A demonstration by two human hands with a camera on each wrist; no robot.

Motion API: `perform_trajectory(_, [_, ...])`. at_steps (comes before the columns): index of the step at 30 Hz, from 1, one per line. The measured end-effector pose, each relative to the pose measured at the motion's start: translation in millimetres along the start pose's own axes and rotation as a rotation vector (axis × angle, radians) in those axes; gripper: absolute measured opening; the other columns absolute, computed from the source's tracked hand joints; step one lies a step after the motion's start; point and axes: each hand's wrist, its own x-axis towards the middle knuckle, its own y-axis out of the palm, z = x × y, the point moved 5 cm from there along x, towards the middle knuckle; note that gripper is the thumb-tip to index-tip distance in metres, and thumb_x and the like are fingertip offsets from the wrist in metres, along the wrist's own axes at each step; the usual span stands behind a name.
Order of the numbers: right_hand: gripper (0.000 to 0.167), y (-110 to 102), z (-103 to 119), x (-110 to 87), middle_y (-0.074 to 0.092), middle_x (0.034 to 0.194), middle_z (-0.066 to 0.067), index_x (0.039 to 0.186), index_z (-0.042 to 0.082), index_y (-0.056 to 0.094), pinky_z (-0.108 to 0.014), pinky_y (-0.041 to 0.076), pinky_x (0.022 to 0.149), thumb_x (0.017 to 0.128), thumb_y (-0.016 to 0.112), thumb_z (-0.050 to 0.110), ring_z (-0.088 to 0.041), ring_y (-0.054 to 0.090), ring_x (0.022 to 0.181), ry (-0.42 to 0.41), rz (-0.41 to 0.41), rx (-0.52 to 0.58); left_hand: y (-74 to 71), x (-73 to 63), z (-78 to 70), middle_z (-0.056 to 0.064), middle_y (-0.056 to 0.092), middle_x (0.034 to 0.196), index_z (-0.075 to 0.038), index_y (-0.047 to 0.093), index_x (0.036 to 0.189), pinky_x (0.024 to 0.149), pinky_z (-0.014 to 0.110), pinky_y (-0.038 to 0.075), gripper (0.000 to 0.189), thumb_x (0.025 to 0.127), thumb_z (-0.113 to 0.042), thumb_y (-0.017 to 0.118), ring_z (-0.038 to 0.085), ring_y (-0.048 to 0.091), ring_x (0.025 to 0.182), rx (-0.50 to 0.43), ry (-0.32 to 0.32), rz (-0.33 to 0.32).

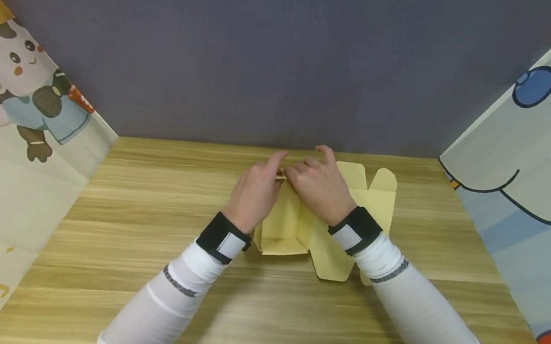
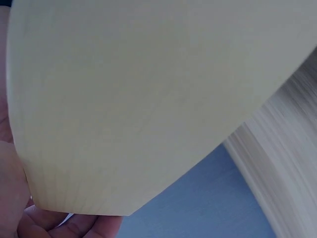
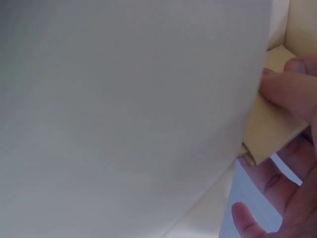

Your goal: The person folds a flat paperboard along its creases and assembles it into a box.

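A pale yellow cardboard box [image 1: 281,218], partly folded up, stands on the table with its inside facing up. My left hand [image 1: 255,192] grips its far left wall. In the left wrist view a broad card panel [image 2: 148,99] fills most of the picture, with the fingers [image 2: 104,225] curled under its end. At the far edge of the box, my right hand [image 1: 321,189] pinches a folded card flap [image 3: 272,129] between thumb and fingers, its index finger raised. To the right spreads the unfolded lid [image 1: 380,207] with its rounded tabs, partly hidden by the right hand.
The box stands on a wood-grain table [image 1: 156,200], near its back edge. A dark grey-blue panel [image 1: 284,64] rises behind. Cartoon-printed panels flank the table at left [image 1: 36,185] and right [image 1: 513,174].
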Motion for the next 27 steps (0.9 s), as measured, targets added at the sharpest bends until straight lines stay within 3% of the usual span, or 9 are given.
perform_trajectory(2, [0.003,-3.6,-1.7,-1.4,0.078,0.087,-0.005,0.097,0.009,0.078,-0.063,0.040,0.111,0.094,0.078,0.007,-0.028,0.069,0.087,0.003,-0.013,-0.002,-1.3,-0.3,2.8,0.016,0.076,0.100,-0.002,0.055,0.145,0.065,0.039,0.061,0.060,0.091,0.005,0.080,0.030,0.073,0.083,-0.003,-0.015,-0.004])
perform_trajectory(8, [0.026,-21.0,-6.5,-6.3,0.077,0.112,-0.006,0.115,0.008,0.076,-0.068,0.030,0.119,0.091,0.085,0.014,-0.031,0.064,0.112,0.020,-0.085,0.039,-6.6,-2.6,15.1,0.015,0.077,0.104,-0.001,0.056,0.144,0.072,0.041,0.063,0.056,0.093,0.006,0.077,0.030,0.075,0.089,-0.030,-0.052,-0.046])
perform_trajectory(11, [0.032,-29.9,-7.0,-9.1,0.075,0.117,-0.006,0.118,0.008,0.075,-0.067,0.033,0.118,0.089,0.086,0.014,-0.031,0.062,0.116,0.022,-0.114,0.045,-10.6,-4.6,21.0,0.015,0.077,0.105,0.000,0.058,0.142,0.071,0.042,0.062,0.053,0.093,0.007,0.075,0.032,0.074,0.090,-0.040,-0.075,-0.083])
perform_trajectory(14, [0.036,-36.3,-6.2,-13.1,0.074,0.117,-0.007,0.119,0.008,0.075,-0.061,0.042,0.109,0.087,0.088,0.016,-0.032,0.062,0.113,0.035,-0.115,0.080,-13.5,-7.5,27.4,0.015,0.076,0.106,-0.001,0.060,0.141,0.067,0.042,0.062,0.051,0.094,0.008,0.074,0.032,0.073,0.090,-0.038,-0.109,-0.114])
perform_trajectory(19, [0.028,-43.7,-5.5,-22.2,0.073,0.106,-0.010,0.114,0.005,0.076,-0.049,0.053,0.082,0.092,0.083,0.020,-0.032,0.066,0.097,0.103,-0.058,0.237,-16.0,-12.5,39.3,0.015,0.073,0.107,-0.001,0.064,0.139,0.068,0.042,0.061,0.046,0.094,0.008,0.072,0.032,0.070,0.093,-0.025,-0.161,-0.155])
perform_trajectory(23, [0.021,-43.6,-5.9,-33.4,0.073,0.093,-0.008,0.107,0.004,0.076,-0.042,0.057,0.066,0.095,0.080,0.020,-0.024,0.068,0.077,0.232,0.039,0.386,-16.9,-16.5,47.5,0.018,0.071,0.109,0.001,0.067,0.134,0.075,0.045,0.061,0.041,0.094,0.009,0.069,0.034,0.068,0.098,-0.018,-0.191,-0.183])
perform_trajectory(27, [0.019,-35.9,-6.7,-45.6,0.070,0.078,0.000,0.093,0.008,0.074,-0.036,0.054,0.057,0.097,0.079,0.026,-0.014,0.062,0.064,0.382,0.149,0.495,-16.1,-21.0,53.3,0.020,0.068,0.116,0.002,0.068,0.132,0.082,0.048,0.061,0.038,0.095,0.009,0.065,0.036,0.067,0.105,-0.016,-0.230,-0.201])
